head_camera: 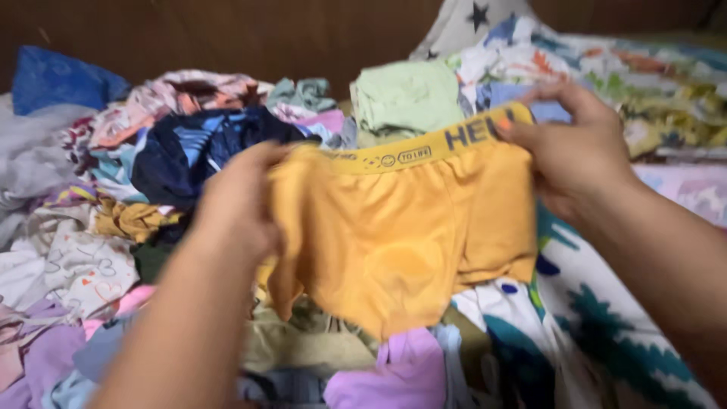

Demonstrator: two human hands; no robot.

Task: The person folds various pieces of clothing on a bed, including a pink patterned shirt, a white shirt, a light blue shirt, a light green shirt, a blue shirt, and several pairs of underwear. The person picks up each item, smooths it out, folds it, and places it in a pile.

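the left hand (235, 201) and the right hand (568, 155) hold up a pair of yellow briefs (401, 227) between them, stretched out flat and facing the camera. the left hand is closed on the left end of the waistband, its fingers curled over the fabric so that the back of the hand shows. the right hand pinches the right end of the waistband, thumb in front and fingers behind, at a slightly higher level, so the waistband (424, 148) slopes up to the right. the band is a brighter yellow with dark print on it. the briefs hang above a bed covered in loose clothes, not touching the heap as far as can be told.

just behind the briefs lies a folded pale green garment (405, 98), and beside it to the right a light blue piece (503, 95). to the left sits a dark navy garment (189, 148) with lighter blue stripes, and below it a crumpled mustard cloth (132, 220). a white cloth (76, 265) with small hearts lies at the far left. below the briefs a lilac garment (401, 371) rests on the heap. under the right forearm spreads a white sheet (598, 326) with teal shapes. a blue bag (57, 76) sits in the upper left corner against a brown wall (265, 34).
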